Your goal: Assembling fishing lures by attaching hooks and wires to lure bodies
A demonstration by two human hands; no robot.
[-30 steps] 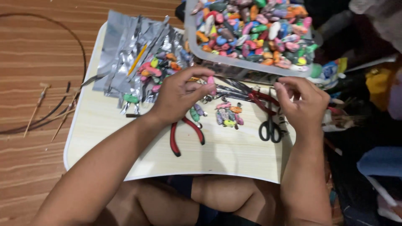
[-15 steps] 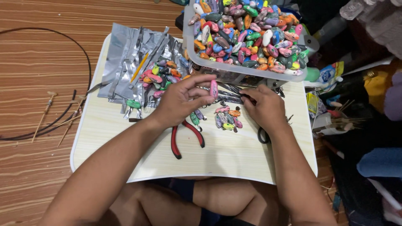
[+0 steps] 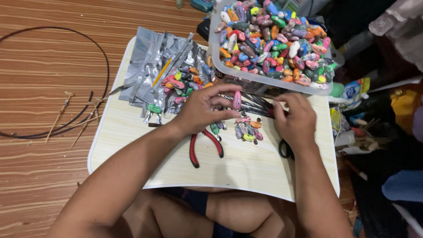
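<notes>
A pale wooden table [image 3: 246, 172] rests over the person's lap above a brown striped floor [image 3: 53, 176], and the work sits near its far edge. The biggest holder is a clear plastic tub [image 3: 212, 48] at the back of the table, heaped to the brim with small painted oval pieces [image 3: 273, 39] in pink, orange, green, blue and white. Left of it lies a spread of silver foil sheets [image 3: 150, 57] with a looser scatter of the same coloured pieces on them. The left hand [image 3: 200, 110] is closed in a pinch, thumb and forefinger holding one pink oval piece [image 3: 237, 100] upright just in front of the tub. The right hand [image 3: 297, 121] is curled, fingers down on a bundle of thin dark wires [image 3: 253, 105]; whether it actually grips one I cannot tell. To do this well, it seems wise to keep the pink piece steady and end-on so a wire can meet it squarely, with wrists braced on the table. Below the hands sit a small cluster of finished-looking pieces [image 3: 246, 130], red-handled pliers [image 3: 205, 147] and, mostly hidden under the right wrist, black scissors [image 3: 284, 150].
</notes>
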